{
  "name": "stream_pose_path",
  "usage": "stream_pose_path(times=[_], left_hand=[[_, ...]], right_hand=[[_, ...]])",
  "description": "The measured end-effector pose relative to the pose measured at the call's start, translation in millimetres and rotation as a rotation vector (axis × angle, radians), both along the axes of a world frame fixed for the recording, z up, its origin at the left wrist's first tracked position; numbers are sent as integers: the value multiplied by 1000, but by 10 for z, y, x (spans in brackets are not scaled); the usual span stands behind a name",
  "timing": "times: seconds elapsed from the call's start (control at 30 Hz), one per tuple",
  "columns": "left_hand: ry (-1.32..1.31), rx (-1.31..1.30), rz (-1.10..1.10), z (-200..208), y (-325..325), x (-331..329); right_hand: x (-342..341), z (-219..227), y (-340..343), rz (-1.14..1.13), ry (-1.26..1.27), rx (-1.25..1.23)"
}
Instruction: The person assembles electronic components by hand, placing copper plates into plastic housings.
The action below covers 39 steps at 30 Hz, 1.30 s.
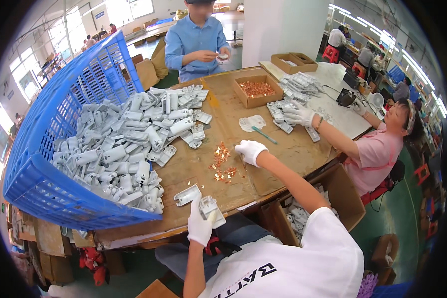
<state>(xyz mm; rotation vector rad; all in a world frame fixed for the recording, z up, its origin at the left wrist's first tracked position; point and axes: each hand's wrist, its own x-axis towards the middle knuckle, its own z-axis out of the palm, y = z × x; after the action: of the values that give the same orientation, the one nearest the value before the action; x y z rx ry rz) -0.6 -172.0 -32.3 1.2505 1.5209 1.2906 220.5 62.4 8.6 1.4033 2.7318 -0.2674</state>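
Within left fingers (pixel 195 207): white housing (pixel 210 208), gripped (right fingers (pixel 243 148) near copper pieces (pixel 222 152), grip unclear).

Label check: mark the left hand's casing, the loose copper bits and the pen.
Casing (pixel 210 206), head view: its face, near the thumb.
Copper bits (pixel 222 152), head view: upper part of the loose pile.
Pen (pixel 264 134), head view: mid-barrel.

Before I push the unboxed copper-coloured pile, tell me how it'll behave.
The copper-coloured pieces will probably scatter, since they lie loose. Being small, each is likely light. Their shiny glints suggest metal, so they may slide easily.
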Motion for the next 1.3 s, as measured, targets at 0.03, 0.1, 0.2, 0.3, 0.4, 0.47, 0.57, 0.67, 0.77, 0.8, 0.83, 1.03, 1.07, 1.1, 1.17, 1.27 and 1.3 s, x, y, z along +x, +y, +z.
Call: stream_pose_path(times=[0.03,0.1,0.2,0.3,0.4,0.47,0.57,0.67,0.77,0.8,0.83,1.03,1.07,1.1,1.17,1.27,1.3], left_hand=[[68,-10,18,59,72,35],[167,93,48,13,259,56],[337,51,38,414,394,175],[398,97,88,468,461,257],[431,57,108,463,443,288],[459,32,110,460,411,330],[566,83,234,421,319,375],[509,-26,273,400,220,355],[501,-66,276,446,165,342],[500,-63,285,454,143,330],[506,-79,298,460,116,326],[555,-63,340,431,10,288],[573,-73,331,426,-6,296],[572,-74,334,401,-27,282],[608,-78,226,329,-74,229],[572,16,192,297,-123,186],[550,50,170,307,-112,179]], right_hand=[[37,-32,1,-29,131,65],[71,-88,-42,-49,381,176],[-4,70,-416,-122,844,207],[-161,123,-857,-312,1020,-150],[-430,-49,-1215,-320,1258,-397],[-569,-116,-1370,-242,1408,-336],[-660,9,-1527,-229,1322,-387],[-728,69,-1559,-108,1163,-259],[-761,33,-1559,39,1109,-12],[-805,50,-1569,-8,1087,-83],[-838,64,-1579,-55,1064,-154],[-892,56,-1575,37,927,-42],[-878,65,-1594,34,923,-37],[-876,107,-1623,-77,925,-133],[-840,95,-1623,-229,899,-358],[-715,64,-1608,-357,895,-804],[-685,30,-1640,-248,834,-638]])
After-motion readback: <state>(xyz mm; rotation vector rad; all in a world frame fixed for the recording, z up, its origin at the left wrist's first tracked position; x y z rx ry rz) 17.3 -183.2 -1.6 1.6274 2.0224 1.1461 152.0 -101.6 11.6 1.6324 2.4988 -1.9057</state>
